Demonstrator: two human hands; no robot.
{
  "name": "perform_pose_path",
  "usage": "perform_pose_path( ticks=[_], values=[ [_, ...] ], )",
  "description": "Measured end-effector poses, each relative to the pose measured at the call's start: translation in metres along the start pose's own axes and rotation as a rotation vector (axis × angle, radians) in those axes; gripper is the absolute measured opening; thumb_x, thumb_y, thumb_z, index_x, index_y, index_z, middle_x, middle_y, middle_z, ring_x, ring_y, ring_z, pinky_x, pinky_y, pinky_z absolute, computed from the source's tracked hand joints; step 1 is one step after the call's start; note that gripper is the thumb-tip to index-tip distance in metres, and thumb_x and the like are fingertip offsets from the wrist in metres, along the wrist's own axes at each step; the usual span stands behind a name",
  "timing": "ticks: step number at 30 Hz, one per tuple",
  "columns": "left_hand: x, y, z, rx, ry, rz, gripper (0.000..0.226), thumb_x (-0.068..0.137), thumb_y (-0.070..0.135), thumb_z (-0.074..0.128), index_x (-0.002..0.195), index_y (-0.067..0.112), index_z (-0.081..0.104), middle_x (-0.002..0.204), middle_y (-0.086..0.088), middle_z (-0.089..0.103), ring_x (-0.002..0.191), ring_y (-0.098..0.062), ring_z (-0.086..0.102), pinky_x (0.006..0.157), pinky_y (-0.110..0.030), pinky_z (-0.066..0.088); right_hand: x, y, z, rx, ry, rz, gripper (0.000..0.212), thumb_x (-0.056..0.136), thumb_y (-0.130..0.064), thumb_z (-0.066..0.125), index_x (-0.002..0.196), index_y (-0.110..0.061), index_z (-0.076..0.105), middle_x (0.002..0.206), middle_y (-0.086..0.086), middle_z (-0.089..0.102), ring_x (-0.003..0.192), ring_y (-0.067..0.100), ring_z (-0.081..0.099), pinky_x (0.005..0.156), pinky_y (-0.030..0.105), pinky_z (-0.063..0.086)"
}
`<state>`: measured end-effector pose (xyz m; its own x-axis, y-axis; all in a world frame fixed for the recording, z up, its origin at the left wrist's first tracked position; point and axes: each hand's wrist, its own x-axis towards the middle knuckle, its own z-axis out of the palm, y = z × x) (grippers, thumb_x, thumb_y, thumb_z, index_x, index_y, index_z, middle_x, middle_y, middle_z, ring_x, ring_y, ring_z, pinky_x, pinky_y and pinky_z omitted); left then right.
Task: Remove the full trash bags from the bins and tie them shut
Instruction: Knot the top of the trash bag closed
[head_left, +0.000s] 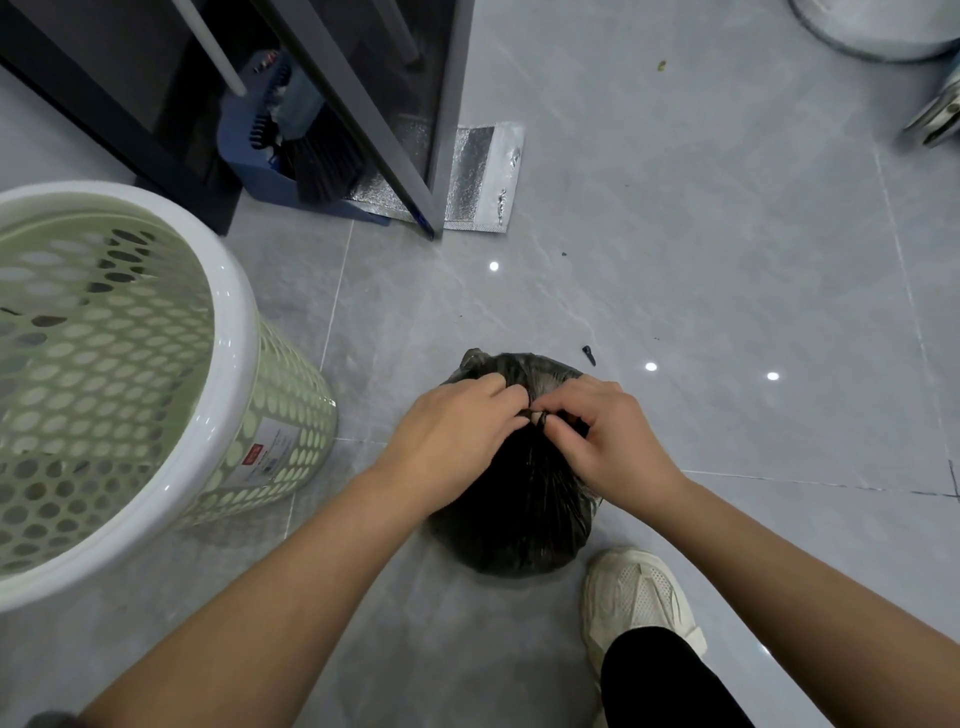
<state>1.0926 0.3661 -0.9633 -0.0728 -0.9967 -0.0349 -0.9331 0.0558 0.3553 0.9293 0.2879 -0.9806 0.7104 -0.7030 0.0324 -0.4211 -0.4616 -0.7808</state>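
The tying step is judged to be in hand. On the floor beside a pale shoe (636, 603), the black trash bag (511, 519) is seen bulging and glossy, its neck gathered into pleats. The plastic ends are pinched by the left hand (457, 431) and the right hand (605, 436), touching at the knot. A firm outward pull is called for next. To the left, the perforated bin (228, 332) stands without a liner.

The only label is a white sticker (267, 451) with a small red mark on the side of the perforated green bin (130, 374), its print too small to read.
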Motion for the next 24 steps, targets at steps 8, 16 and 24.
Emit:
perform_pose_path(
  ticks=[8, 16, 24],
  values=[
    [0.007, 0.020, -0.003, -0.647, -0.021, -0.524, 0.031, 0.090, 0.020, 0.047, 0.059, 0.022, 0.048, 0.050, 0.009, 0.043, 0.049, -0.010, 0.043, 0.051, -0.030, 0.035, -0.004, -0.007, -0.001, -0.018, 0.079, -0.021, 0.016, 0.080, -0.022, 0.061, 0.094, -0.024, 0.069, 0.078, -0.013, 0.062, 0.082, 0.004, 0.053, 0.088, 0.022, 0.037],
    [0.021, 0.016, -0.018, -1.375, -0.493, -1.070, 0.038, 0.091, 0.024, 0.041, 0.053, 0.020, 0.043, 0.045, 0.008, 0.027, 0.036, -0.010, 0.020, 0.039, -0.019, 0.023, -0.005, -0.002, 0.002, -0.112, 0.145, -0.165, 0.017, 0.085, -0.023, 0.058, 0.090, -0.016, 0.073, 0.081, -0.005, 0.068, 0.081, 0.011, 0.058, 0.080, 0.032, 0.039],
    [-0.013, 0.031, -0.003, -0.574, 0.493, -0.621, 0.004, 0.087, 0.024, 0.060, 0.089, 0.022, 0.057, 0.093, 0.012, 0.051, 0.063, -0.005, 0.052, 0.063, -0.015, 0.042, -0.006, -0.008, 0.001, 0.158, 0.251, 0.200, 0.016, 0.078, -0.011, 0.068, 0.075, -0.027, 0.069, 0.070, -0.020, 0.063, 0.065, 0.001, 0.056, 0.069, 0.019, 0.044]
  ],
)
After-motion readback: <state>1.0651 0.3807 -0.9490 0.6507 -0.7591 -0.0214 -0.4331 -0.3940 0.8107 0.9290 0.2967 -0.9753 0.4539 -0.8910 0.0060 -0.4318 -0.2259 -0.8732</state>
